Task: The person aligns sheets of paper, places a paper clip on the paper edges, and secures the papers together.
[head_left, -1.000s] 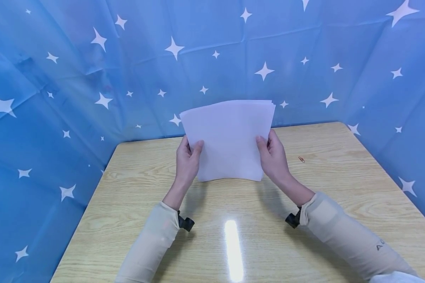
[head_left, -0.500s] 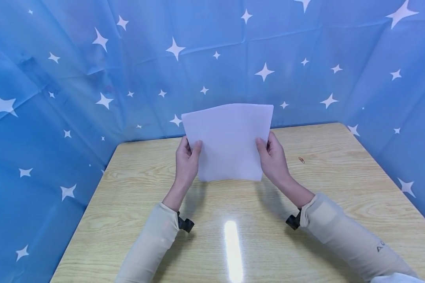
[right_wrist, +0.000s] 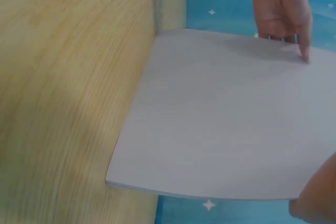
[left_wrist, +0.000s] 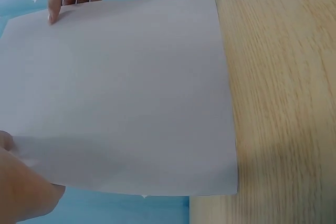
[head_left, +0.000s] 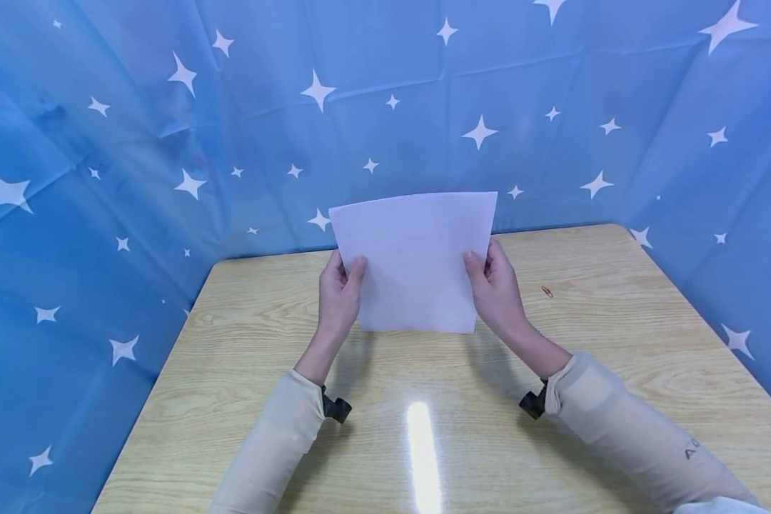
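Note:
A stack of blank white paper (head_left: 417, 271) is held up over the table, tilted toward the head camera. My left hand (head_left: 339, 296) grips its left edge, thumb on the front face and fingers behind. At the opposite edge, my right hand (head_left: 493, 285) pinches the stack the same way. In the right wrist view the paper (right_wrist: 226, 119) shows a thin layered edge, its sheets lying evenly together. The left wrist view has the sheet face (left_wrist: 126, 93) slightly bowed near the left thumb. Most fingers are hidden behind the paper.
A red paper clip (head_left: 547, 291) lies on the wooden table (head_left: 244, 400), right of the right hand. Behind and beside the table hangs a blue curtain (head_left: 373, 93) with white stars. A bright light reflection crosses the table's front middle.
The sheets at the upper right corner and bottom edge, uneven before, now line up. The bowed bottom edge has straightened and the top edge sits slightly lower. Both hands keep their places.

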Tool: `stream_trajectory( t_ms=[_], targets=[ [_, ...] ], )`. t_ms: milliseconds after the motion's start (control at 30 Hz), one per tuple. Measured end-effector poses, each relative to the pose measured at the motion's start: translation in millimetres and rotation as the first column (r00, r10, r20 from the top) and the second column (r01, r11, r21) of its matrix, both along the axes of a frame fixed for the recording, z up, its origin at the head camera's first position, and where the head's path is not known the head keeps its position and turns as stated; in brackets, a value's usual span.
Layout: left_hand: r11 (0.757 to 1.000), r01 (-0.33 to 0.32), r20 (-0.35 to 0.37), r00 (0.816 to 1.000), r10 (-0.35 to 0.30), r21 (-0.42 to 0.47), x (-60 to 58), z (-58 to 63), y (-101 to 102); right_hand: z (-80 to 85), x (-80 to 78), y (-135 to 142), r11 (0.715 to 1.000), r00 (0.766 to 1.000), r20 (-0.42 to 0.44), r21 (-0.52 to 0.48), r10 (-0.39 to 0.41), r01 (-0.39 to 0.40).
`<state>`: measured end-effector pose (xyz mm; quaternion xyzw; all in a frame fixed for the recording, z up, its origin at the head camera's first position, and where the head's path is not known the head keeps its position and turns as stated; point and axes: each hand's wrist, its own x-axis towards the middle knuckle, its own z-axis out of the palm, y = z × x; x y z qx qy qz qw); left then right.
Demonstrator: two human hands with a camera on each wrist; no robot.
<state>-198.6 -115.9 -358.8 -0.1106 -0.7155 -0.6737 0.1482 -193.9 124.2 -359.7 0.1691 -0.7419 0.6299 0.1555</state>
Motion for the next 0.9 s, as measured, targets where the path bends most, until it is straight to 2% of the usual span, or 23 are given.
stream_trajectory(
  t_ms=[167,400,667,900],
  targets=[
    [1.000,0.011,-0.012,1.000,-0.011,-0.013,-1.6,-1.1,0.1,4.8,3.7,-1.4,1.000,1.000,0.012,0.029,-0.007,0.006],
    [1.000,0.026,-0.047,0.999,-0.026,0.001,-2.9,0.0,1.9,5.3,2.3,-1.1,1.000,1.000,-0.010,0.014,-0.011,0.011],
    [1.000,0.015,-0.025,1.000,-0.015,0.006,-2.6,-0.9,1.2,2.5,-0.3,-0.9,0.999,1.000,-0.003,-0.041,0.009,-0.009],
    [1.000,0.004,-0.028,1.000,-0.004,-0.004,-4.1,-2.0,2.9,1.5,-0.3,0.6,1.000,0.999,0.033,0.000,0.001,-0.001]
  ],
)
